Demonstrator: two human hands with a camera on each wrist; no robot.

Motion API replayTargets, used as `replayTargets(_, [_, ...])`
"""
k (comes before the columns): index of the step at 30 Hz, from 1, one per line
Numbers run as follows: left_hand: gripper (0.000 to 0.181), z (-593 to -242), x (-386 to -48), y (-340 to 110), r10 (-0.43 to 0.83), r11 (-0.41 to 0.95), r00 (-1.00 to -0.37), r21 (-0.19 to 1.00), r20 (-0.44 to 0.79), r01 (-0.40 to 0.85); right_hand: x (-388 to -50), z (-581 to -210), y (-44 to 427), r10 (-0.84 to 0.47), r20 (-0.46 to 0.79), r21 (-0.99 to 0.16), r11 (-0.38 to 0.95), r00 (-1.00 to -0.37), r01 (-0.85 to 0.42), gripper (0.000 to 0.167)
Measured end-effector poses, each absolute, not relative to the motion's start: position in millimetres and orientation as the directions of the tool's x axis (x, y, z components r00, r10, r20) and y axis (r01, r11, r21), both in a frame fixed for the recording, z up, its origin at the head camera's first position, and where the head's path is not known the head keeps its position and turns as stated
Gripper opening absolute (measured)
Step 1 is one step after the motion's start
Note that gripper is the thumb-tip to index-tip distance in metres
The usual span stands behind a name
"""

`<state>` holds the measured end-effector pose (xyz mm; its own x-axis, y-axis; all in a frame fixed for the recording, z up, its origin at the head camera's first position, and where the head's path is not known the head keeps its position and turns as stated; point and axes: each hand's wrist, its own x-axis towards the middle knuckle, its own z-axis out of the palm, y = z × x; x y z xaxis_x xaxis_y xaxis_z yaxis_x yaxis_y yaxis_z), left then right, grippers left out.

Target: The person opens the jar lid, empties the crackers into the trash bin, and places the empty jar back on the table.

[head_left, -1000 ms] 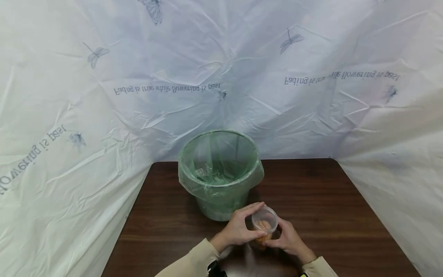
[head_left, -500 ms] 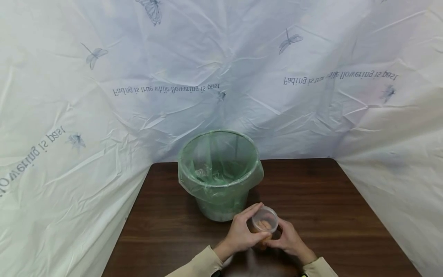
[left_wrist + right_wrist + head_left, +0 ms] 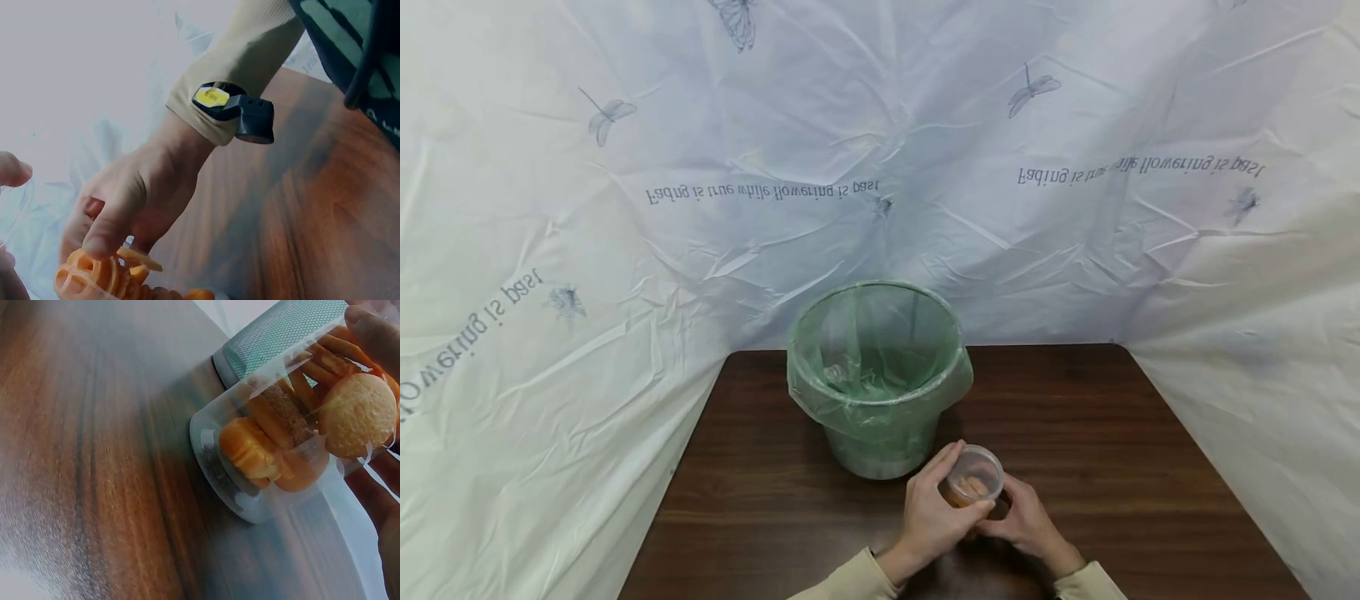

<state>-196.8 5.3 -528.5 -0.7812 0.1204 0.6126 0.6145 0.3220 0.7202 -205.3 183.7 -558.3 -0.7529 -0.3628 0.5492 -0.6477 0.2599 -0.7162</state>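
Note:
A clear plastic jar (image 3: 979, 463) stands on the table, held between both hands. Orange-brown snacks fill part of it; the right wrist view shows a round biscuit (image 3: 358, 415) and stick-shaped pieces through the wall, and the left wrist view shows wheel-shaped crackers (image 3: 87, 272). My left hand (image 3: 929, 512) grips the jar near its top, thumb on the near side and fingers around the far left. Lower on the right side, my right hand (image 3: 1028, 521) holds the jar's body. Whether a clear lid covers the top, I cannot tell.
Just behind and left of the jar stands a mesh bin (image 3: 281, 337) lined with a green plastic bag (image 3: 880, 425). Crumpled clear material lies inside the bag. A printed white sheet (image 3: 880, 150) hangs around the dark wooden table (image 3: 1097, 433).
My left wrist and sleeve have swung to the right and nearer, while the left fingers stay at the jar's top. The right hand and the jar have hardly moved.

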Motion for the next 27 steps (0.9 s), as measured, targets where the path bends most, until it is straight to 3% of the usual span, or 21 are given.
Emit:
replayTargets(13, [0.074,-532,-198,1,0.127,0.321,-0.783,0.722,0.609,0.613,-202,-561,181,-0.347,0.477,-0.766,0.285,-0.808,-0.576,0.065])
replayTargets(21, [0.077,-528,-195,0,0.157,0.293,-0.816,0.763,0.556,0.576,-202,-561,179,-0.344,0.509,-0.748,0.276,-0.789,-0.603,0.067])
replayTargets(27, [0.08,-523,-198,-5,0.203,0.281,-0.804,0.753,0.559,0.595,-204,-563,179,-0.349,0.512,-0.749,0.265,-0.785,-0.607,0.07])
